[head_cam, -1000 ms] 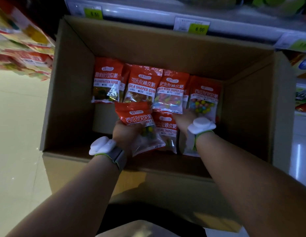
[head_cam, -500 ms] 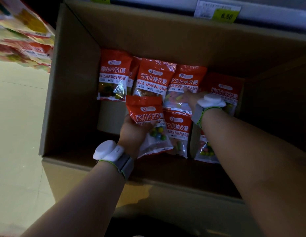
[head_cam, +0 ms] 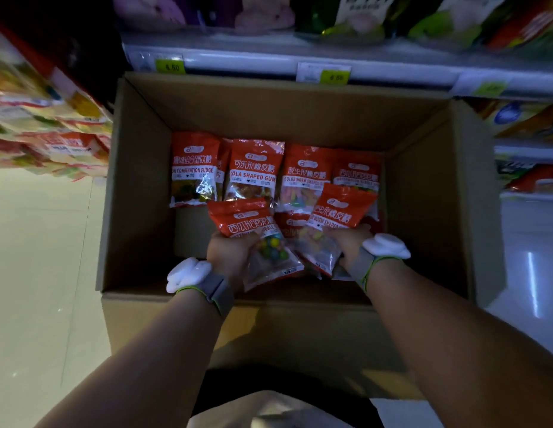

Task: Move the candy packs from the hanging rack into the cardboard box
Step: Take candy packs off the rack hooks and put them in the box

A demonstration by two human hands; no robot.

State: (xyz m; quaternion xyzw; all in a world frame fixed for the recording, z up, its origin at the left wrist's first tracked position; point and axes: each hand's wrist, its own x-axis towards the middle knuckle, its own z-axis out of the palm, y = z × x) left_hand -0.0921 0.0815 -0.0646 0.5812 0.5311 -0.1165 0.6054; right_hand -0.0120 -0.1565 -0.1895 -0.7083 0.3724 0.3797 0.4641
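- Placing step: left hand [head_cam: 230, 253] grips a candy pack [head_cam: 256, 239] and right hand [head_cam: 346, 242] grips another pack [head_cam: 333, 220], mid-frame inside the cardboard box [head_cam: 139, 186].
- Next, probably: lay both packs beside the row [head_cam: 269, 174] at the box's far wall, then let go.

red candy packs [head_cam: 253, 171], overlapping rows, inside cardboard box [head_cam: 139, 186]

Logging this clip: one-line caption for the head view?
Left hand and right hand each hold a candy pack inside the cardboard box, above packs lined along its back wall.
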